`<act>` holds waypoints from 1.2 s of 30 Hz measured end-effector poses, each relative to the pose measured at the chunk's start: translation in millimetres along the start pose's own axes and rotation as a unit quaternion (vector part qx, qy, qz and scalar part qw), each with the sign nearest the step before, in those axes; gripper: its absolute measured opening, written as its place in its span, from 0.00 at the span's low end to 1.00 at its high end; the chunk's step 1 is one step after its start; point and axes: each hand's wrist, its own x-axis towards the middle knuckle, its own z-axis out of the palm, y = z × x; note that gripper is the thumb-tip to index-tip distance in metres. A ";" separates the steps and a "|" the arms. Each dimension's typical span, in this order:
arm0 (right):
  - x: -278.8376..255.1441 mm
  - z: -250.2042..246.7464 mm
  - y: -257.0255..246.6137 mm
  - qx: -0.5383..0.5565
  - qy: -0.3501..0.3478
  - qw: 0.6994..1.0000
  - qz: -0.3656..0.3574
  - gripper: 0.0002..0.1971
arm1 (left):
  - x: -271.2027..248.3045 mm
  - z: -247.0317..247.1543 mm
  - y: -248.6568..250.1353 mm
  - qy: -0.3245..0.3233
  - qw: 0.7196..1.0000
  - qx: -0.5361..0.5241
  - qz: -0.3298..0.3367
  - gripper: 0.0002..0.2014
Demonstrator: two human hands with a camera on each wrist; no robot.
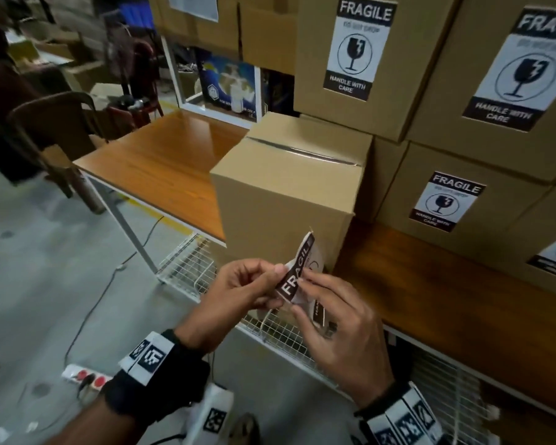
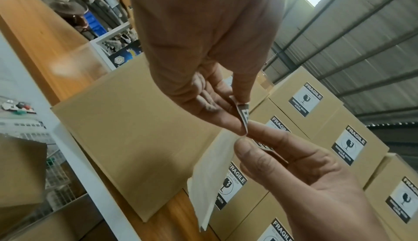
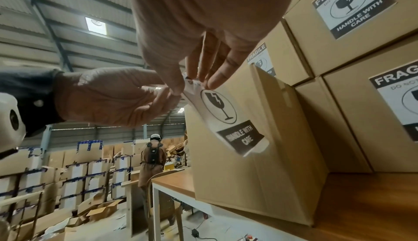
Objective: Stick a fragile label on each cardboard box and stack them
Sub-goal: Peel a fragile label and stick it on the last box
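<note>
Pinching the curled top edge of the fragile label (image 1: 297,271), the left hand (image 1: 238,292) is meeting the right hand (image 1: 337,319), which is pinching the same edge; the label is hanging lengthwise just before the unlabelled box (image 1: 286,191), straight ahead on the table (image 1: 161,162).

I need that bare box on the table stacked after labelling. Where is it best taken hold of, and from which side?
Probably by its two opposite side walls, one palm on each, coming from the table's front edge. The box stands upright and taped shut, so there is no flap or handle. Labelled boxes sit close behind and to its right; the left side is open.
</note>
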 end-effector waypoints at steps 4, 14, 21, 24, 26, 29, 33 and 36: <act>13.7 29.2 -9.8 0.041 0.028 0.998 0.024 0.16 | 14.4 -32.7 -3.1 -0.042 0.999 -0.008 -0.024 0.16; 27.4 69.4 -29.0 0.037 0.074 0.995 0.050 0.14 | 32.2 -74.5 -11.0 -0.093 0.993 -0.063 -0.035 0.13; 26.6 62.2 -31.9 0.050 0.092 0.992 0.069 0.13 | 36.1 -63.0 -14.4 -0.090 0.990 -0.101 -0.029 0.08; 25.3 53.8 -34.2 0.066 0.101 0.989 0.080 0.16 | 34.6 -54.2 -10.1 -0.108 0.990 -0.087 -0.012 0.07; 24.4 47.3 -33.2 0.087 0.106 0.987 0.087 0.16 | 33.9 -47.2 -8.4 -0.110 0.992 -0.064 0.009 0.06; 19.9 35.9 -28.1 0.114 0.114 0.982 0.094 0.12 | 30.0 -32.5 -3.8 -0.105 0.993 -0.033 0.041 0.05; 11.9 14.3 -19.0 0.136 0.109 0.980 0.094 0.07 | 23.2 -9.6 2.2 -0.104 0.992 0.024 0.067 0.05; 8.2 -3.5 -12.7 0.144 0.099 0.981 0.087 0.06 | 19.7 8.3 5.0 -0.087 0.992 0.054 0.071 0.05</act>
